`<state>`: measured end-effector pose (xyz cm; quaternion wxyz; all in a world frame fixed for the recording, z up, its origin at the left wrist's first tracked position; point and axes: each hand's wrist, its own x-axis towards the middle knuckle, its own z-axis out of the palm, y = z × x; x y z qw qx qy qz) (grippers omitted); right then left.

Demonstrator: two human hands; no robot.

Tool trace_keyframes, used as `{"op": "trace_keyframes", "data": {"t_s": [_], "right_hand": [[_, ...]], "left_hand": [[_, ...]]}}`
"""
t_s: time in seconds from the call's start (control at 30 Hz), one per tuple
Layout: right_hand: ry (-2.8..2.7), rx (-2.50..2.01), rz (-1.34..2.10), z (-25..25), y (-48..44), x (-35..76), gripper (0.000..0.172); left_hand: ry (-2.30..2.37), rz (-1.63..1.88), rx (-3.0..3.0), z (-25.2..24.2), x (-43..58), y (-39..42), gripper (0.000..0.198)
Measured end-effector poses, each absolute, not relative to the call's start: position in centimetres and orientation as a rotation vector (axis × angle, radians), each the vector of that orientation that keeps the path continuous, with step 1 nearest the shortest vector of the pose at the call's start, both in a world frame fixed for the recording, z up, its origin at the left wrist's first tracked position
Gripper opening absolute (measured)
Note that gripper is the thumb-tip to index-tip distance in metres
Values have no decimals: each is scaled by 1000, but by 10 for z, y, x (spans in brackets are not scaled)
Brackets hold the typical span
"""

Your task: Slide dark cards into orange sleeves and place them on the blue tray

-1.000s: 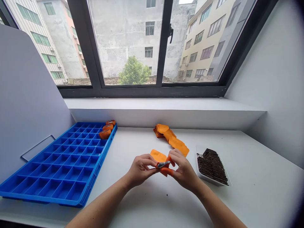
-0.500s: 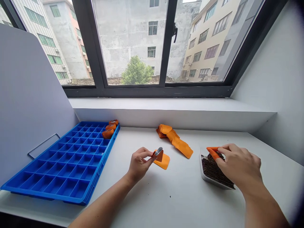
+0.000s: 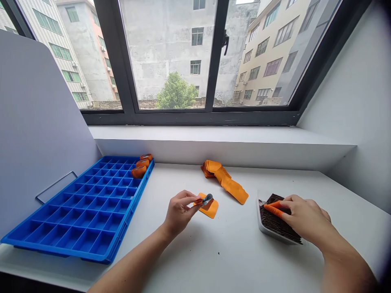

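Observation:
My left hand (image 3: 183,208) is closed on a small orange pouch (image 3: 199,201), pinching its near end. Its mouth gapes to the right and shows a silvery lining (image 3: 208,198). Beneath it, a flat orange pouch (image 3: 210,211) lies on the table. My right hand (image 3: 305,213) reaches over a clear plastic box (image 3: 261,228) packed with thin dark brown sheets (image 3: 279,226). Orange finger cots (image 3: 273,208) seem to cover its thumb and forefinger, whose tips meet low over the sheets. Whether anything is between them, I cannot make out.
A blue compartment tray (image 3: 73,228) stands at the left, with several filled orange pouches (image 3: 139,171) in its far right corner. Flat orange pouches (image 3: 233,190) lie fanned out from a pile near the sill (image 3: 220,134). A white panel (image 3: 45,106) rises beyond the tray.
My right hand has lowered, bringing its pinched orange fingertips down toward the dark sheets. My left hand has tipped the pouch slightly, so its open mouth points more to the right.

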<state>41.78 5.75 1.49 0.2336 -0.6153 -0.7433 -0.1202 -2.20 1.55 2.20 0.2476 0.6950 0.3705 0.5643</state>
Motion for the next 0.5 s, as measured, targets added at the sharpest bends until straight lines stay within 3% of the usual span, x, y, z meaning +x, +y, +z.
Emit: {"op": "trace_keyframes", "data": {"t_s": [0.2,0.5], "right_hand": [[-1987,-1823,-83,33,51,409,23],[-1807,-1793,-112,52,42,395,16]], "left_hand": [[1017,1534,1902,27,-22,13,19],[986,1503,1868,22,-19,12,19]]}}
